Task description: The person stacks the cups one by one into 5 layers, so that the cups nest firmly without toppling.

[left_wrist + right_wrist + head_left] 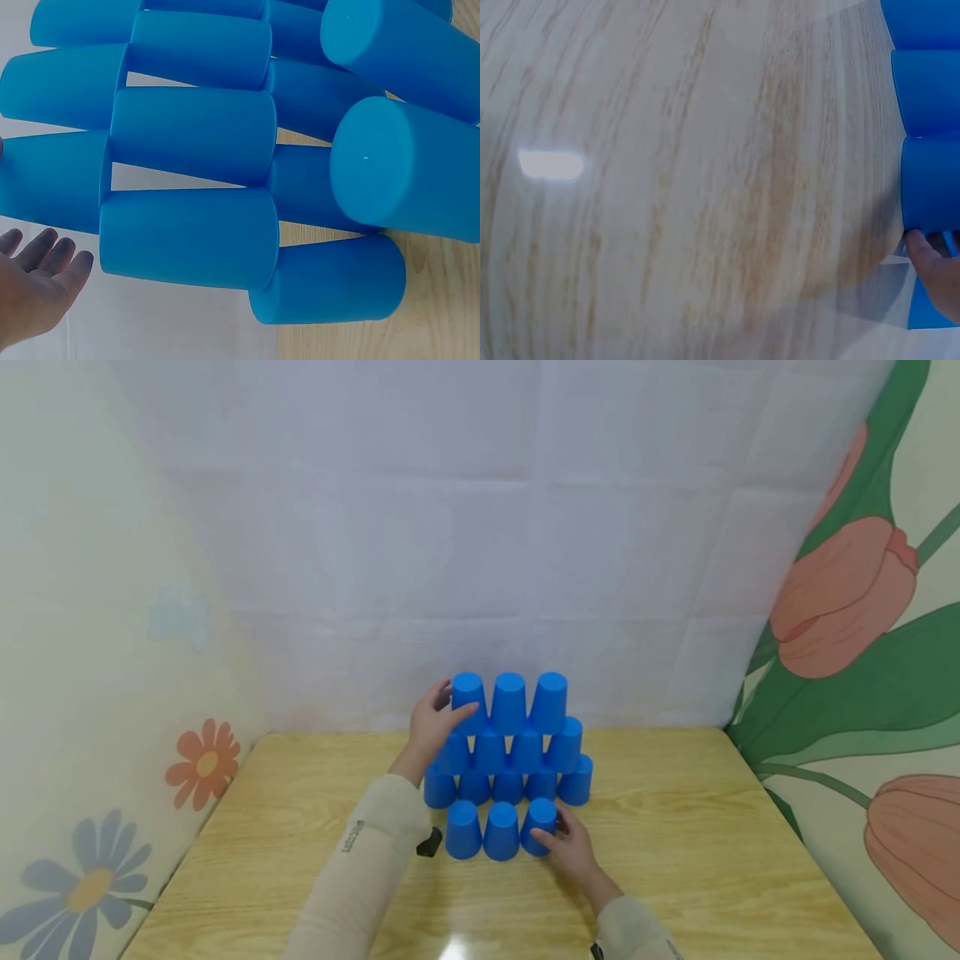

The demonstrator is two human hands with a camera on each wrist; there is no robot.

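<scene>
Blue cups stand upside down in a stepped wall, with three cups along its top row. My left hand (431, 724) is at the top-left cup (467, 693), its thumb across the front and the other fingers at the far left side. In the left wrist view, those fingers (46, 259) are loosely spread, with a gap between them and the cup. Three more upside-down cups line up on the table in front of the wall. Around the rightmost of these, the front right cup (540, 823), curls my right hand (573, 847), thumb in front and fingers at its right side.
Lower rows of the wall hold several cups (490, 752), each resting across the ones below. The front left cup (462, 831) and front middle cup (501, 832) stand close together. A small black object (429, 843) shows beside the left sleeve. White cloth (480, 543) hangs behind the wooden table (675, 843).
</scene>
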